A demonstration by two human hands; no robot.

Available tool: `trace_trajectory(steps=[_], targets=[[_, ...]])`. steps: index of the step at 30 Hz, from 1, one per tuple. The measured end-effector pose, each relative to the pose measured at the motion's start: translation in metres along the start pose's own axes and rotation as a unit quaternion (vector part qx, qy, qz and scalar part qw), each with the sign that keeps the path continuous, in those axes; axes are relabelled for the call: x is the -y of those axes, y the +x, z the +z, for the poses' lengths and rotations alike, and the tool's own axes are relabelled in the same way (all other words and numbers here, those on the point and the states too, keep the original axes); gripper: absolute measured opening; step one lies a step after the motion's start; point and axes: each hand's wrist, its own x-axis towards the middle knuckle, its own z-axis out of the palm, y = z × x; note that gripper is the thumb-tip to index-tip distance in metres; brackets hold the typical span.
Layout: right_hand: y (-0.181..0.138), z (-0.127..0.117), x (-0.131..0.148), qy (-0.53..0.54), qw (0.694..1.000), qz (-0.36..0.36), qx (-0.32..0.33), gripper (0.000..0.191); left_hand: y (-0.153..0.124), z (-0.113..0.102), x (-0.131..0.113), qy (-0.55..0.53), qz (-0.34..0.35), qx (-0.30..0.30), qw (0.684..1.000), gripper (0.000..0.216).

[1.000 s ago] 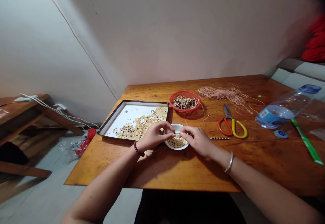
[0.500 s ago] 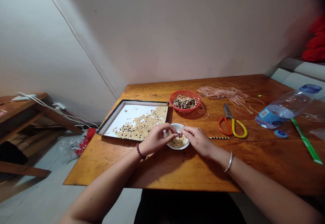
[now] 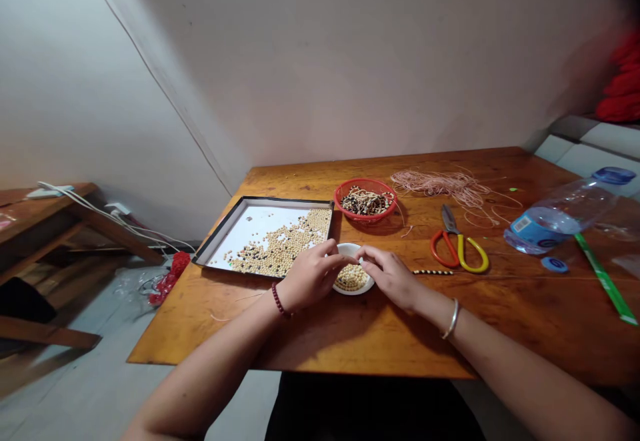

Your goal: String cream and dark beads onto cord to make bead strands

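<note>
My left hand (image 3: 314,275) is closed over a white bowl (image 3: 371,285) of pale beads (image 3: 351,277), its fingertips almost meeting those of my right hand. Whatever sits between the left fingers is too small to make out. My right hand (image 3: 393,279) pinches at the bowl's right rim. Out from behind it runs a beaded string (image 3: 433,272) in black and cream, its thin cord trailing right over the table; the pinched end is hidden by the fingers.
Left of the bowl lies a shallow tray (image 3: 227,224) of loose pale and dark beads. Behind stand a red basket (image 3: 366,215) of beaded strings and a heap of pink cord (image 3: 440,184). Scissors (image 3: 457,241), a water bottle (image 3: 550,224), its blue cap (image 3: 554,265) and a green strip (image 3: 605,277) lie right.
The dark bead seen between the fingertips is now out of sight. My left fingers have straightened slightly toward the right hand; the right hand has barely moved.
</note>
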Motion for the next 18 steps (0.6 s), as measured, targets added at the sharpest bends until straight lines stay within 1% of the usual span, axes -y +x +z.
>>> trace_trajectory(steps=[2, 4, 7, 9, 10, 11, 12, 13, 14, 15, 16, 18], targets=[[0.000, 0.000, 0.002, -0.006, 1.000, -0.001, 0.005, 0.024, 0.000, 0.001, -0.002, -0.012, -0.017, -0.007, 1.000, 0.023], [0.001, 0.001, 0.003, -0.007, 1.000, -0.002, 0.010, 0.027, 0.000, 0.003, -0.004, -0.037, -0.051, -0.022, 0.998, 0.019], [0.001, 0.002, 0.003, -0.014, 1.000, 0.000, 0.007, 0.028, 0.001, 0.003, -0.003, -0.060, -0.084, -0.044, 0.994, 0.026], [0.001, 0.002, 0.002, -0.012, 1.000, 0.000, -0.004, 0.027, 0.002, -0.004, 0.006, -0.023, -0.109, -0.072, 0.991, 0.028], [0.001, 0.003, 0.001, -0.009, 1.000, 0.002, -0.011, 0.027, 0.002, -0.009, 0.014, 0.015, -0.134, -0.091, 0.987, 0.028], [0.001, 0.003, -0.001, -0.004, 1.000, 0.006, -0.018, 0.026, 0.002, -0.015, 0.023, 0.066, -0.176, -0.111, 0.976, 0.026], [0.001, 0.004, -0.002, 0.003, 1.000, 0.010, -0.025, 0.026, 0.001, -0.022, 0.034, 0.123, -0.222, -0.118, 0.960, 0.024], [0.001, 0.004, -0.004, 0.011, 0.999, 0.015, -0.029, 0.025, 0.000, -0.028, 0.045, 0.176, -0.257, -0.105, 0.944, 0.022], [0.001, 0.005, -0.005, 0.018, 0.999, 0.021, -0.033, 0.024, -0.003, -0.034, 0.057, 0.219, -0.287, -0.078, 0.929, 0.021], [0.001, 0.005, -0.006, 0.026, 0.999, 0.026, -0.036, 0.024, -0.006, -0.039, 0.067, 0.247, -0.316, -0.035, 0.915, 0.020], [0.002, 0.006, -0.006, 0.037, 0.998, 0.031, -0.038, 0.023, -0.009, -0.043, 0.077, 0.259, -0.340, 0.009, 0.904, 0.020], [0.003, 0.005, -0.006, 0.072, 0.996, 0.043, -0.043, 0.021, -0.014, -0.046, 0.090, 0.261, -0.359, 0.045, 0.895, 0.019]])
